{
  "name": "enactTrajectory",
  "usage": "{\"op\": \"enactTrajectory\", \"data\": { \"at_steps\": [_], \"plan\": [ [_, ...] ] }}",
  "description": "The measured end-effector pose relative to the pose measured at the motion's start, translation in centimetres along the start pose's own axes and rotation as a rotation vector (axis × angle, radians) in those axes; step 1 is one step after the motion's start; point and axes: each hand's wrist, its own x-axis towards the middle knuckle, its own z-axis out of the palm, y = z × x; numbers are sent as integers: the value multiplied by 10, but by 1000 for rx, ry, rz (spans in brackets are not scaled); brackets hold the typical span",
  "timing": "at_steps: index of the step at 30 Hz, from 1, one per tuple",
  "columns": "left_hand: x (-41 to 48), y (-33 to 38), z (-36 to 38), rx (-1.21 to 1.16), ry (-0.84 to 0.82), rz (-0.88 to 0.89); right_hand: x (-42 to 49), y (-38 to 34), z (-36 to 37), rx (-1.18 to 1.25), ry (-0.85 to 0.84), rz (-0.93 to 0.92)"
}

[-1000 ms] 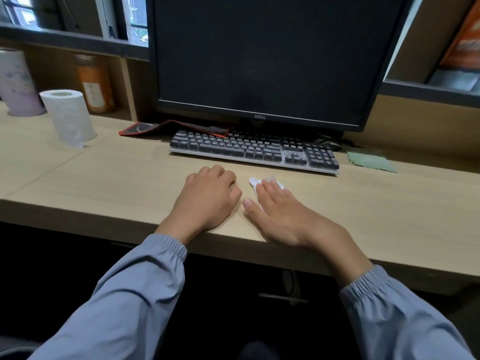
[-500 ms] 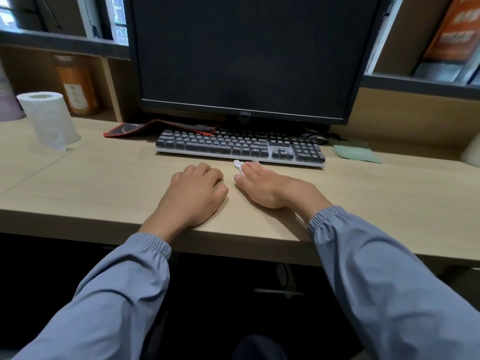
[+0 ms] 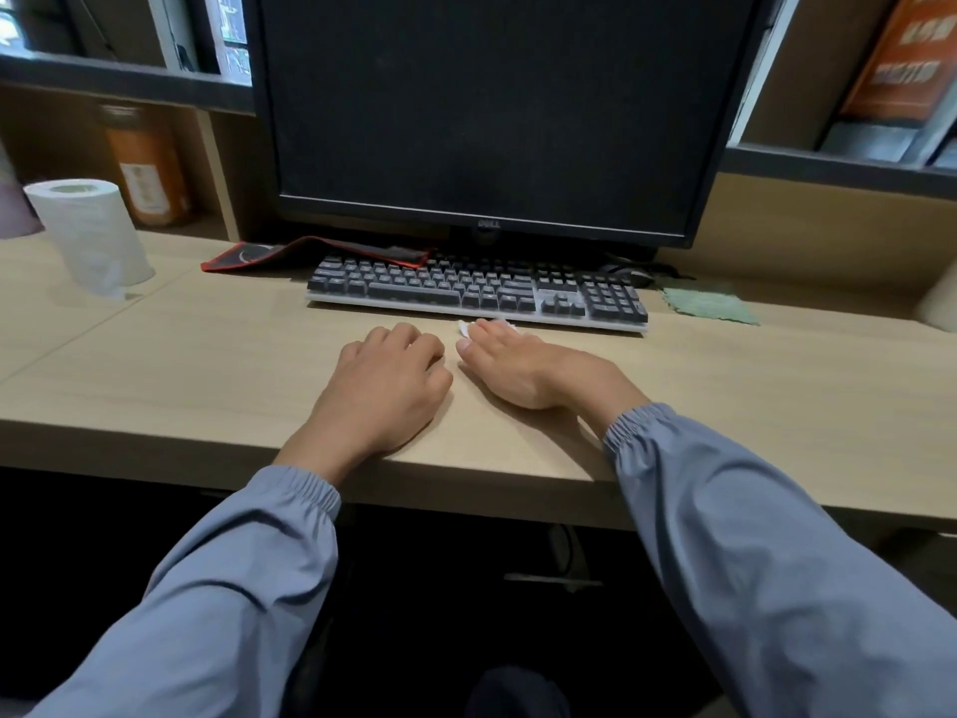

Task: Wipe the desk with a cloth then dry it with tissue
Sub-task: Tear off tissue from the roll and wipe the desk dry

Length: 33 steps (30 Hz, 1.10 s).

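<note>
My right hand [image 3: 518,367] lies flat on the wooden desk [image 3: 207,380], fingers pressing a small white tissue [image 3: 464,329] just in front of the keyboard. Only the tissue's edge shows past my fingertips. My left hand [image 3: 386,386] rests on the desk beside it, fingers loosely curled and holding nothing. A green cloth [image 3: 709,305] lies flat at the back right, to the right of the keyboard. A white tissue roll [image 3: 90,235] stands upright at the back left.
A dark keyboard [image 3: 476,292] sits right behind my hands, under a black monitor [image 3: 492,111]. A red-edged mouse pad [image 3: 259,253] lies behind the keyboard's left end, a mouse [image 3: 629,274] behind its right end. An orange jar [image 3: 147,168] stands in the left shelf niche.
My right hand has slid the tissue away from me, up to the keyboard's front edge. The left hand has stayed where it was.
</note>
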Motion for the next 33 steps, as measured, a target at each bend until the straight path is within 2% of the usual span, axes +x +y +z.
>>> {"op": "enactTrajectory", "data": {
  "at_steps": [12, 22, 30, 33],
  "plan": [
    [-2, -1, -1, -31, 2, 18, -31, 55, -12, -11, -27, 126],
    [-1, -1, -2, -36, -12, 9, -54, 50, 3, 75, 19, 47],
    [-1, -1, 0, -21, 5, 20, -148, 7, 29, 42, 44, 8],
    [0, 0, 2, -18, 12, 23, -168, -3, 40, 11, 120, -10]
  ]
}}
